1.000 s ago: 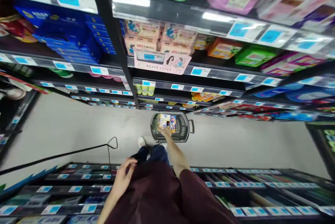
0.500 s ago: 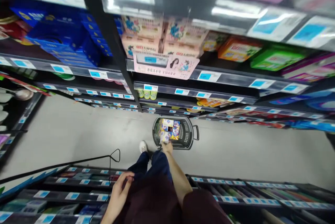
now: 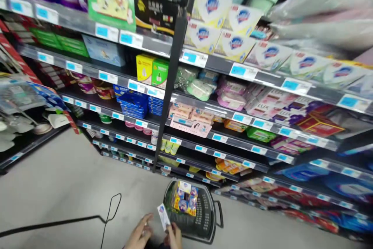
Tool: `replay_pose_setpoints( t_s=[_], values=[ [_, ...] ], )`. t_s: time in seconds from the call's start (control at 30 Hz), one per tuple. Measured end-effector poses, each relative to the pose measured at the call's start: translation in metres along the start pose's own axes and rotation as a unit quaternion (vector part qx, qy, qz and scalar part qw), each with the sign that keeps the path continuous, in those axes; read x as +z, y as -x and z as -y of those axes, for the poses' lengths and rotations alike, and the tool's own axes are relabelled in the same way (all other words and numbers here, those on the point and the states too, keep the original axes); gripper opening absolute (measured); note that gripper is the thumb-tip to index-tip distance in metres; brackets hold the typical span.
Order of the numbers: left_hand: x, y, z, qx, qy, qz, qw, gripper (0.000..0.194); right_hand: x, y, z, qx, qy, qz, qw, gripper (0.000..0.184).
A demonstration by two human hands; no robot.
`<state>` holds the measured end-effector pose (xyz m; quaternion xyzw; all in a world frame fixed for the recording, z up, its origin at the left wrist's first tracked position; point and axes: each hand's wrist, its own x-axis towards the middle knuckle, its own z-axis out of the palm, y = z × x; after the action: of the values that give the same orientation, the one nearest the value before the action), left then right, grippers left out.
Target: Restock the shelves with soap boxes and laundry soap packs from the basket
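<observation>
Pinching a slim white box (image 3: 163, 215): right hand (image 3: 174, 237); left hand (image 3: 142, 233) loosely spread.
Black plastic basket (image 3: 203, 212) holds yellow-and-blue packs (image 3: 184, 204), eleven o'clock.

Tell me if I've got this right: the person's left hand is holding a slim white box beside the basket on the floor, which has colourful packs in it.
Not quite: the right hand holds the slim white box, as the head view shows. The basket is indeed on the floor, with colourful packs in it.
</observation>
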<state>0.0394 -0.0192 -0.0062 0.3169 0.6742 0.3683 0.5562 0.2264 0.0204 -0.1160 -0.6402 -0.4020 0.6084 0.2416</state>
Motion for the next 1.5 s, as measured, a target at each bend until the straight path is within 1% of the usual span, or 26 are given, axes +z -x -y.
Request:
replay_pose_setpoints(
  t_s=[0.07,0.1,0.2,0.3,0.4,0.5,0.6,0.7,0.8,0.93,1.0,1.1,1.3,1.4,1.5],
  values=[
    [-0.002,-0.005,-0.004,-0.004,0.019,-0.036,0.999,0.076,0.013,-0.001,0.021,-0.026,-0.018,-0.018,0.999,0.065],
    [-0.002,-0.007,-0.008,-0.004,0.033,-0.056,0.998,0.082,0.018,0.000,0.036,-0.041,-0.026,-0.013,0.999,0.062],
    [-0.005,-0.011,-0.023,0.001,0.099,-0.108,0.989,0.095,0.025,0.012,0.086,-0.126,-0.010,0.032,0.991,0.052],
    [-0.009,-0.011,-0.038,0.006,0.168,-0.140,0.976,0.097,0.025,0.028,0.126,-0.203,0.022,0.035,0.978,0.050],
    [-0.015,-0.008,-0.048,0.016,0.225,-0.158,0.961,0.091,0.026,0.040,0.144,-0.240,0.058,0.047,0.968,0.057],
    [-0.019,-0.002,-0.053,0.028,0.272,-0.163,0.948,0.082,0.032,0.047,0.148,-0.280,0.069,0.070,0.955,0.064],
    [-0.022,0.002,-0.053,0.033,0.304,-0.173,0.936,0.076,0.038,0.051,0.147,-0.309,0.035,0.075,0.948,0.067],
    [-0.022,0.005,-0.049,0.033,0.349,-0.175,0.920,0.069,0.039,0.055,0.145,-0.300,-0.013,0.073,0.951,0.068],
    [-0.023,0.008,-0.047,0.037,0.400,-0.139,0.905,0.061,0.037,0.060,0.142,-0.294,-0.048,0.071,0.952,0.066],
    [-0.028,0.019,-0.057,0.041,0.422,-0.046,0.904,0.043,0.031,0.074,0.146,-0.319,-0.067,0.054,0.944,0.058],
    [-0.030,0.022,-0.063,0.047,0.426,-0.031,0.903,0.042,0.027,0.080,0.150,-0.336,-0.058,0.055,0.939,0.057],
    [-0.028,0.019,-0.065,0.064,0.436,-0.020,0.897,0.037,0.021,0.083,0.153,-0.352,-0.050,0.046,0.933,0.056],
    [-0.026,0.014,-0.050,0.067,0.452,0.003,0.889,0.028,0.020,0.082,0.149,-0.354,-0.052,0.039,0.933,0.063],
    [-0.028,0.016,-0.046,0.070,0.456,-0.001,0.887,0.026,0.022,0.084,0.150,-0.353,-0.037,0.043,0.934,0.063],
    [-0.030,0.017,-0.048,0.073,0.456,-0.015,0.887,0.025,0.023,0.085,0.152,-0.363,-0.016,0.040,0.931,0.063]
  ],
)
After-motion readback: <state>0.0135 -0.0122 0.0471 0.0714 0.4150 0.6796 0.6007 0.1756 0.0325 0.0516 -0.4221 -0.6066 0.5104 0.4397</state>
